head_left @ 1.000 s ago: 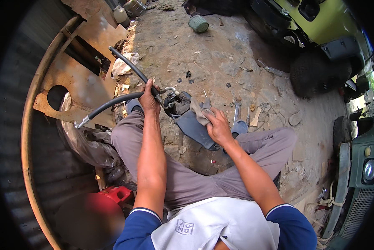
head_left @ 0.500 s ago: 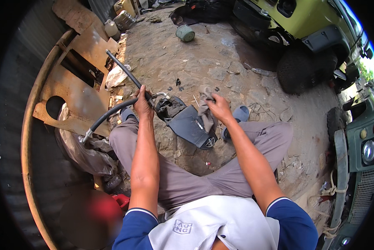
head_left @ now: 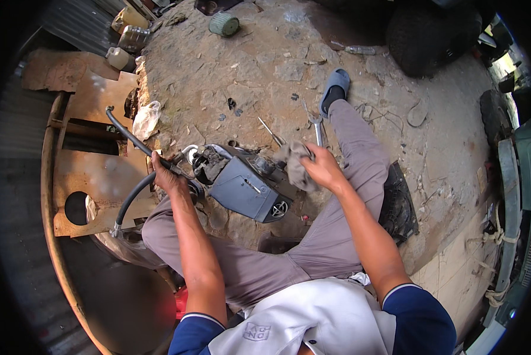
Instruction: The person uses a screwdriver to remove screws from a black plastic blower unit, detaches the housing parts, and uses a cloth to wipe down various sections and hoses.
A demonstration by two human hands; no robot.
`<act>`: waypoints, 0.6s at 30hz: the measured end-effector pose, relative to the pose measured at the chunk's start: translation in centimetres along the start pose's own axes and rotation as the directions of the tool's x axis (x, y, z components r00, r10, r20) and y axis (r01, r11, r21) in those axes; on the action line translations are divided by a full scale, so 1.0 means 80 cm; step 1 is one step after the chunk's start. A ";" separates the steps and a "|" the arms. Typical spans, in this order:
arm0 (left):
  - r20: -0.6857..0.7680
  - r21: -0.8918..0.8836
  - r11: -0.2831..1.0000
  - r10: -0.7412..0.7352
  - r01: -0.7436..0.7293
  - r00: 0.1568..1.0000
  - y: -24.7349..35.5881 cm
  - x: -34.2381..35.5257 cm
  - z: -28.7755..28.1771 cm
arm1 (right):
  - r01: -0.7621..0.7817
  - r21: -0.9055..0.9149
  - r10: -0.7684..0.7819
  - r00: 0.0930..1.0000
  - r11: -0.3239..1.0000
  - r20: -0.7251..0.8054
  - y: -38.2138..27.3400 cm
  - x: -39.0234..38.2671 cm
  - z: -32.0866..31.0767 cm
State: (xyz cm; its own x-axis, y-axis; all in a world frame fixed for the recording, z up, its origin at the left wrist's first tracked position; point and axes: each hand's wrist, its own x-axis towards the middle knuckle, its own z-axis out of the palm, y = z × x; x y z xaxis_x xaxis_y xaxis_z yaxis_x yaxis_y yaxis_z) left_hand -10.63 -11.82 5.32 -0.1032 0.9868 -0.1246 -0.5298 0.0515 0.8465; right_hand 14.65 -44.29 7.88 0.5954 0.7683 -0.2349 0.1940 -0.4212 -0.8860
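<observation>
A rough, stony floor (head_left: 259, 71) is spreading beneath a dark-grey, angular plastic housing (head_left: 236, 183), which is lying between grey-trousered legs (head_left: 360, 136). Left of it, the left hand (head_left: 169, 177) is wrapping its fingers around curved black rubber hoses (head_left: 125, 130). Beside the housing, the right hand's (head_left: 326, 170) fingers are clutching a crumpled grey-brown cloth (head_left: 299, 171); a slim silver wrench (head_left: 319, 133) is lying beyond.

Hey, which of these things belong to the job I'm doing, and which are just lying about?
Seemingly part of the job:
- black hose, held in your left hand
- grey cloth, held in your right hand
- dark grey housing, between your hands

Probably just lying about:
- round green container
- clear bottle
- white plastic bag
- wrench, though it could be either
</observation>
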 end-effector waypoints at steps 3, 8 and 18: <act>0.036 0.016 0.999 -0.030 0.029 0.999 -0.010 0.010 0.003 | 0.174 0.218 -0.184 0.983 0.960 0.028 -0.039 0.056 0.052; 0.004 0.059 0.998 0.014 -0.014 1.000 0.014 0.002 -0.009 | 0.473 -0.168 -0.475 0.879 0.865 0.029 -0.031 -0.031 0.129; -0.238 0.279 0.960 0.051 0.018 0.970 0.030 0.030 -0.079 | -0.016 0.182 -0.003 0.994 0.983 0.108 0.025 0.022 0.068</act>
State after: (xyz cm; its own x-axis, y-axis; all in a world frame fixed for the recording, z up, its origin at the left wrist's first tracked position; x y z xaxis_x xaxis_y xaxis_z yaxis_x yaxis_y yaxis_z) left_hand -17.51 -10.28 3.79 -0.3279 0.9231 -0.2010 -0.2759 0.1099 0.9549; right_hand 11.85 -41.17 3.50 0.5069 0.8174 -0.2737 0.0389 -0.3389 -0.9400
